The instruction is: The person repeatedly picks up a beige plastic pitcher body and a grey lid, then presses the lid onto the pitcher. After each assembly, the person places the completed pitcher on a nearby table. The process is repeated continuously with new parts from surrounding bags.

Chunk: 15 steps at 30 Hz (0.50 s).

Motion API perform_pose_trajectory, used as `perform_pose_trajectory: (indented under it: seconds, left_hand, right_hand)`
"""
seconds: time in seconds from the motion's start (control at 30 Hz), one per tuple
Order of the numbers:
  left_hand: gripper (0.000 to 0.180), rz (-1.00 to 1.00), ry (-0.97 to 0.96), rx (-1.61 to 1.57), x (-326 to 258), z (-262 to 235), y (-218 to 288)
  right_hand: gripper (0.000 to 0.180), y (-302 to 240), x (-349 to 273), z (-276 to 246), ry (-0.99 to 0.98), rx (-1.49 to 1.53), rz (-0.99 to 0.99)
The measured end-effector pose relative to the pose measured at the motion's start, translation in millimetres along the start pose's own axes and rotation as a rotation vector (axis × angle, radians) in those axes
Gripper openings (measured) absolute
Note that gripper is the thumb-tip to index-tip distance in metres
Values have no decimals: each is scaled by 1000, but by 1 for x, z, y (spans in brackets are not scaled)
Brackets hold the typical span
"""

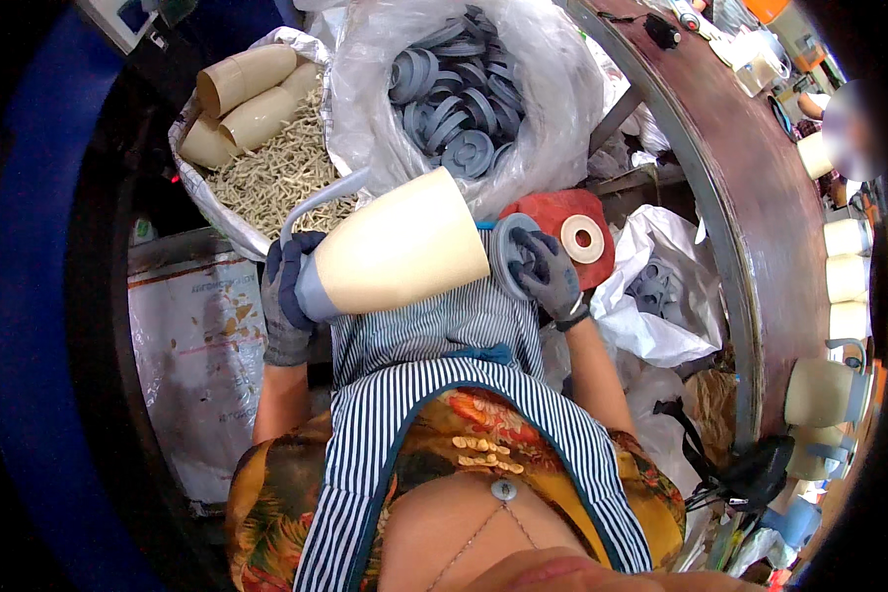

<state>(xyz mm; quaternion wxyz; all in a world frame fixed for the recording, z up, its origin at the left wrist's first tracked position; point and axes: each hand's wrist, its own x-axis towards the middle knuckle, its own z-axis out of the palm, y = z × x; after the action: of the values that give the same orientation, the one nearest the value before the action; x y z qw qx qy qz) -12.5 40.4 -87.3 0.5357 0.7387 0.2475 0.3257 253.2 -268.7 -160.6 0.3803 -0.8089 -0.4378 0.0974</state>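
A cream jug [405, 242] with a grey collar and a long curved grey handle [318, 199] lies on its side above my lap. My gloved left hand [292, 296] is closed around its grey collar end. In my gloved right hand [546, 274] is a round grey base cap [510, 257], gripped from its outer side. The cap stands upright close to the jug's wide end, facing it. Whether its rim touches the jug I cannot tell. The inside of the jug is hidden.
Ahead, a clear plastic sack [572, 99] holds many grey caps. Left of it, a white sack [199, 192] contains cream jug bodies and small beige pieces. At right are a red item with a cream ring [582, 239], a white bag [696, 335] of grey parts, and a curved-looking table [735, 217] bearing jugs.
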Motion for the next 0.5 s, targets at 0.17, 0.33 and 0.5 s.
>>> perform_pose_trajectory:
  seconds: [0.17,0.33,0.5]
  left_hand:
    - [43,-46,-31,-2,-1,6,8]
    - [42,-317,-86,-453,8,14,16]
    - [39,-340,-156,-594,18,13,24]
  right_hand:
    - [51,-31,20,2,261,925,72]
    - [49,-108,38,-17,299,537,-188]
    - [49,-120,27,-23,288,294,-338]
